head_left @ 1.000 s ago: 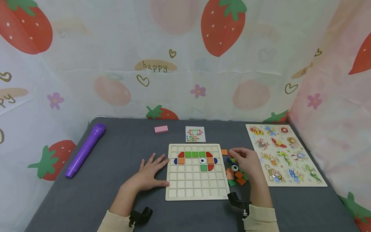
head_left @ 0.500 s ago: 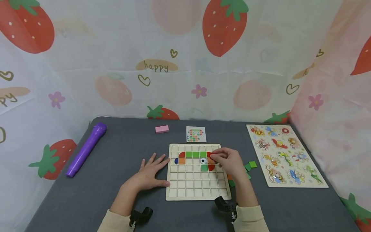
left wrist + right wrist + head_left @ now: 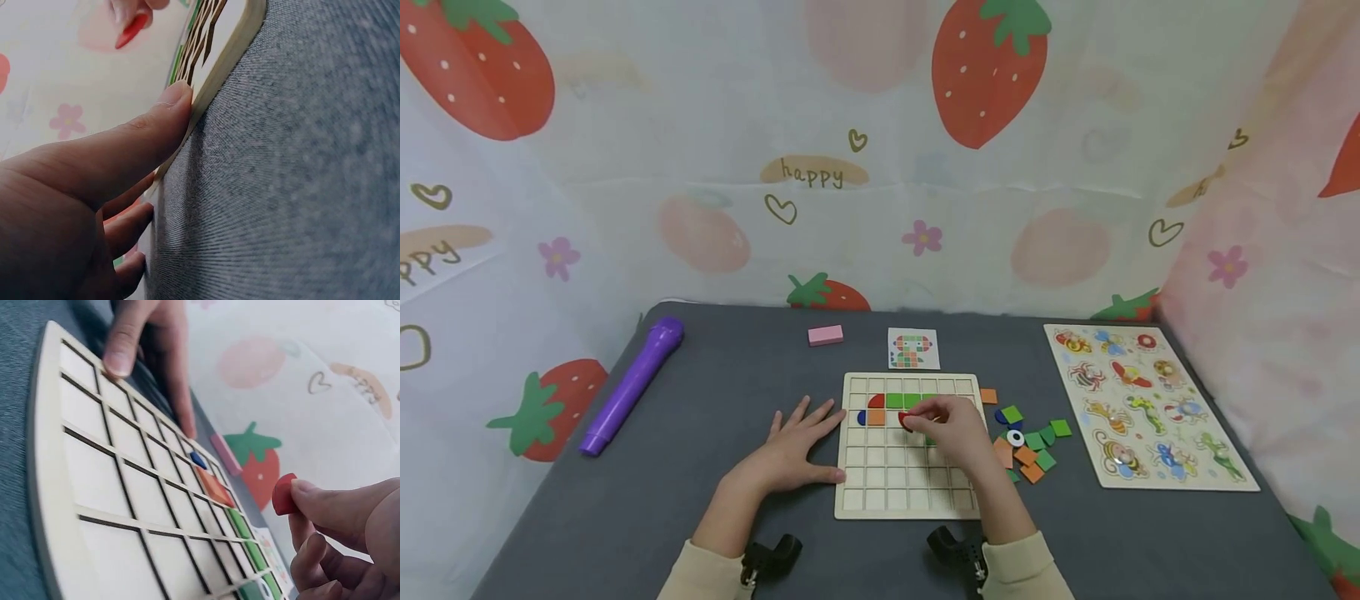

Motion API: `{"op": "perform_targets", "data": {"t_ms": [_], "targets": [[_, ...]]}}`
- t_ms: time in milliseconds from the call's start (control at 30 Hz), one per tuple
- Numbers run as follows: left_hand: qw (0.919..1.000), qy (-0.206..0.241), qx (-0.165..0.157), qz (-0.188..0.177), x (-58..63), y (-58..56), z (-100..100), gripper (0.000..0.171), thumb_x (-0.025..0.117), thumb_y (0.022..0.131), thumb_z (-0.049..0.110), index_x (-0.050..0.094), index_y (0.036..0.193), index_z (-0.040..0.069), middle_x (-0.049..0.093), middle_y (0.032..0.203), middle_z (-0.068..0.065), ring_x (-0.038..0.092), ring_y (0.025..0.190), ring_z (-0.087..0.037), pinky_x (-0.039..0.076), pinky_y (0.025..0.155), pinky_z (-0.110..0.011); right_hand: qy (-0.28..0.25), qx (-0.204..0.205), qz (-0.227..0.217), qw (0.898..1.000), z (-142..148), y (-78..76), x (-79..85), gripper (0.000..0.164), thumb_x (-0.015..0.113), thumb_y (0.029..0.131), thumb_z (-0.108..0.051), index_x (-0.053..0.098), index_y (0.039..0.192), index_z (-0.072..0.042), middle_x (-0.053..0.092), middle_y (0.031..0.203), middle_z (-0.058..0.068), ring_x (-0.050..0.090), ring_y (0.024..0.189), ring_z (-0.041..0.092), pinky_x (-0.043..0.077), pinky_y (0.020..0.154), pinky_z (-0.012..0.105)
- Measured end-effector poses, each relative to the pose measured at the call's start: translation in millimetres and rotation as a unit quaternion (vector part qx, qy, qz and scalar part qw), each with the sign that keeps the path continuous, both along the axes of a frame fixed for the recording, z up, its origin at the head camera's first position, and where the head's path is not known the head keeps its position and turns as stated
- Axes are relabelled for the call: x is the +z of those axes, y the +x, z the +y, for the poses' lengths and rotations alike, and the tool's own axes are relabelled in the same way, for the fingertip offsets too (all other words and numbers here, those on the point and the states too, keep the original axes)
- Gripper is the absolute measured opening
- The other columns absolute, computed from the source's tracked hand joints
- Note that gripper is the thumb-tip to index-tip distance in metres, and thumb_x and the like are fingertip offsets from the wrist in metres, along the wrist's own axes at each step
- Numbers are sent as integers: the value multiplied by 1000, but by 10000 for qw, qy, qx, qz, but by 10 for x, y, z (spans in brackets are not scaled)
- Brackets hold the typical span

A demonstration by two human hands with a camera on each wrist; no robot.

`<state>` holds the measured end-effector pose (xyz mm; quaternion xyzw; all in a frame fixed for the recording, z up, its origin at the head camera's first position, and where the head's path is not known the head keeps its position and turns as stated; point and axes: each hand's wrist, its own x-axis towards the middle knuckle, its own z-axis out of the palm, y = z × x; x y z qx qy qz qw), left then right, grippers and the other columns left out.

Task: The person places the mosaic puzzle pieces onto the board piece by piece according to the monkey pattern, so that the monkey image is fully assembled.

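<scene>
A pale wooden grid board lies on the dark cloth. Its upper rows hold a blue half-round tile, an orange square tile, a red rounded tile and green tiles. My left hand lies spread at the left edge, its thumb touching the board's side in the left wrist view. Between thumb and fingertips, my right hand pinches another red rounded tile, held above the board. That hand covers the right part of the tile pattern in the head view.
Right of the board lie loose tiles in several colours. A small pattern card and a pink block sit behind it. At far left is a purple microphone-shaped stick; at far right, a board of cartoon insects.
My right hand has come left from the loose tiles, over the board's right side to above its middle, with the red tile in its pinch. The left hand stays put.
</scene>
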<state>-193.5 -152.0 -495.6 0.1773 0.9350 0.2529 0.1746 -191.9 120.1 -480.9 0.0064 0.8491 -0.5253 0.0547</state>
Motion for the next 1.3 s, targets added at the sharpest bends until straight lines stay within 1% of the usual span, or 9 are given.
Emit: {"op": "perform_targets", "data": {"t_ms": [100, 333, 433, 533, 667, 800, 900, 1067, 1300], "targets": [[10000, -7, -13, 0, 4, 5, -4, 95, 81, 80, 53, 35, 159, 24, 24, 168, -6, 2, 157, -39, -4, 120, -69, 62, 91, 38, 9999, -98, 8, -36, 9, 78, 90, -20, 77, 93, -12, 69, 84, 1, 59, 73, 18, 48, 62, 30], [10000, -21, -51, 4, -32, -9, -1, 96, 80, 80, 56, 35, 159, 25, 24, 168, -6, 2, 157, -39, -4, 119, -69, 376, 222, 88, 9990, -279, 52, -89, 7, 78, 90, -20, 75, 90, -13, 67, 81, 0, 57, 71, 16, 49, 60, 28], [10000, -9, -57, 30, -36, -9, -1, 96, 80, 80, 56, 36, 159, 25, 25, 168, -5, 2, 157, -39, -3, 119, -70, 592, 257, 235, 9976, -343, 58, -107, 7, 77, 91, -21, 76, 90, -14, 69, 82, -1, 58, 71, 14, 49, 61, 28], [10000, 25, -51, 51, -21, -10, -2, 94, 80, 80, 54, 36, 158, 25, 25, 168, -6, 2, 157, -39, -4, 119, -69, 784, 266, 376, 9959, -397, 60, -123, 6, 76, 92, -21, 76, 91, -15, 70, 84, -2, 59, 74, 13, 50, 65, 28], [10000, 37, -55, 63, 5, -5, -7, 94, 80, 81, 53, 36, 159, 24, 25, 168, -6, 2, 157, -39, -4, 119, -69, 1148, 213, 469, 9921, -446, 62, -149, 5, 76, 91, -22, 76, 90, -17, 70, 83, -3, 59, 74, 11, 50, 68, 29], [9999, 27, -74, 88, 18, 0, -8, 94, 80, 81, 54, 36, 159, 23, 25, 167, -7, 3, 157, -41, -3, 119, -70, 1648, 135, 584, 9845, -482, 64, -170, 5, 77, 91, -23, 75, 88, -20, 68, 79, -6, 57, 72, 10, 48, 66, 29], [9999, 28, -66, 96, 13, -5, -5, 94, 80, 81, 54, 36, 158, 23, 26, 167, -7, 3, 157, -41, -3, 119, -70, 1887, 120, 685, 9796, -502, 69, -164, 6, 77, 91, -24, 75, 86, -21, 68, 78, -7, 55, 70, 10, 46, 64, 29], [9999, 31, -59, 101, -9, -14, -4, 94, 80, 81, 54, 36, 159, 23, 25, 168, -7, 3, 157, -40, -3, 119, -70, 2023, 154, 790, 9760, -517, 80, -157, 9, 78, 90, -28, 75, 85, -21, 66, 74, -8, 55, 67, 10, 45, 61, 28], [10000, 18, -53, 47, -25, -7, -18, 95, 80, 80, 54, 36, 159, 24, 25, 168, -7, 2, 157, -40, -3, 119, -70, 2244, 143, 835, 9708, -514, 70, -207, 15, 81, 87, -34, 72, 84, -22, 60, 69, -9, 53, 64, 9, 42, 57, 27]]}}
